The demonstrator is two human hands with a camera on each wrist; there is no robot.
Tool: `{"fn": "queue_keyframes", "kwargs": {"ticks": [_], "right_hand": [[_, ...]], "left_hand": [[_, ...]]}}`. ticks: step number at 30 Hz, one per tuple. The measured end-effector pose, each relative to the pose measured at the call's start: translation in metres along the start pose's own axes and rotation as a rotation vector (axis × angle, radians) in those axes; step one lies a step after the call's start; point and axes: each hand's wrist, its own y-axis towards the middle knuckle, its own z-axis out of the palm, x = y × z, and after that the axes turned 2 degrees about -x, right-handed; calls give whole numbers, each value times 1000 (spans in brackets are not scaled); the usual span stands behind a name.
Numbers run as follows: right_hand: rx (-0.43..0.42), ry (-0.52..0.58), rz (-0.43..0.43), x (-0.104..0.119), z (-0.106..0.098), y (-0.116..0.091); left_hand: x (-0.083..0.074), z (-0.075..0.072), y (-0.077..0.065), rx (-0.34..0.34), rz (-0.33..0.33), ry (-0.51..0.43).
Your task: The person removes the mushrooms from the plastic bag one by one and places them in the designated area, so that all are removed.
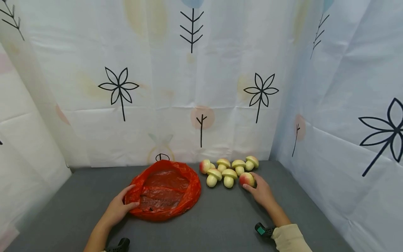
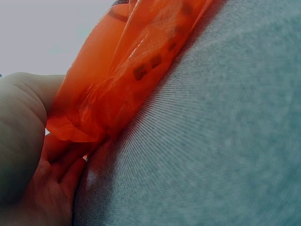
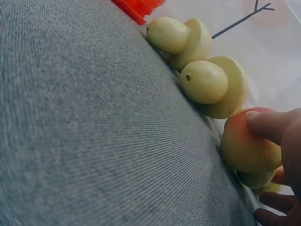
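A red plastic bag (image 1: 192, 190) stands with its wide mouth facing up, its rim rolled into a ring. My left hand (image 1: 121, 206) grips the bag's left edge, the thumb over the rim and the fingers outside. In the left wrist view the thin film of the bag (image 2: 122, 66) passes between thumb and fingers. My right hand (image 1: 262, 190) holds a round red-and-yellow fruit (image 1: 247, 179), thumb on its near side. From the right wrist, the thumb presses on the red patch of this fruit (image 3: 249, 146). Pale yellow toy mushrooms (image 1: 228, 177) stand just left of it.
Several more mushrooms (image 1: 238, 166) are grouped toward the back edge of the grey tabletop (image 1: 220, 224). A second red-and-yellow fruit (image 1: 204, 166) lies at the group's left end, near the bag. White patterned cloth (image 1: 176, 133) hangs behind and along both sides.
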Motion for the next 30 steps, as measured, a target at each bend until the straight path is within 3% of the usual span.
{"fn": "queue_keyframes", "kwargs": {"ticks": [8,19,30], "right_hand": [[33,-10,60,2,1,1],[79,56,130,7,0,-1],[70,157,178,4,-16,2]], "left_hand": [[-1,-2,-2,5,-20,31],[0,-3,-7,-2,-24,21],[-4,2,0,-17,5,-18]]}}
